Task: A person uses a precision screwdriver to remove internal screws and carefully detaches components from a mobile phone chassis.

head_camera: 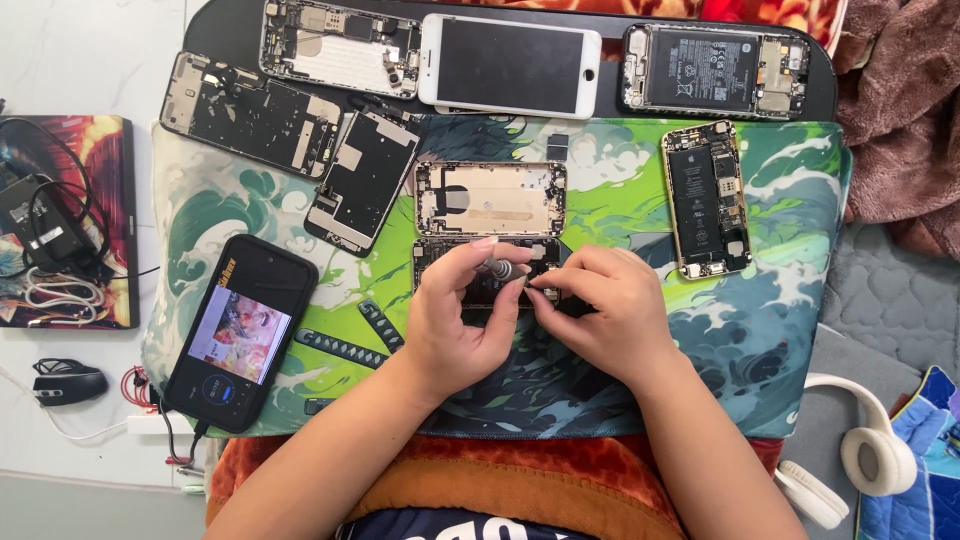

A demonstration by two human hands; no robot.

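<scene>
Head view shows us at work on an opened phone (470, 285) at the centre of the frame, lying on the green mat (790, 330). Our left hand (455, 315) is clamped on a small screwdriver (500, 270), its metal grip pinched between thumb and fingers, the tip down in the phone's shell. Our right hand (605, 310) is closed beside it, fingertips pressed to the shell's lower edge; whether it pinches a small part we cannot tell. Both hands sit close together, nearly touching.

We judge the strip-down midway: the shell is open and its insides bare, yet parts remain in it.

Just above lies a gold shell (490, 198), emptied. Right of centre is a phone with its battery (705, 200) exposed. Along the top edge lie three more bare chassis and a white screen (510, 65). At lower left a lit phone (240, 335) on a cable shows a picture. White headphones (865, 450) rest at lower right.
</scene>
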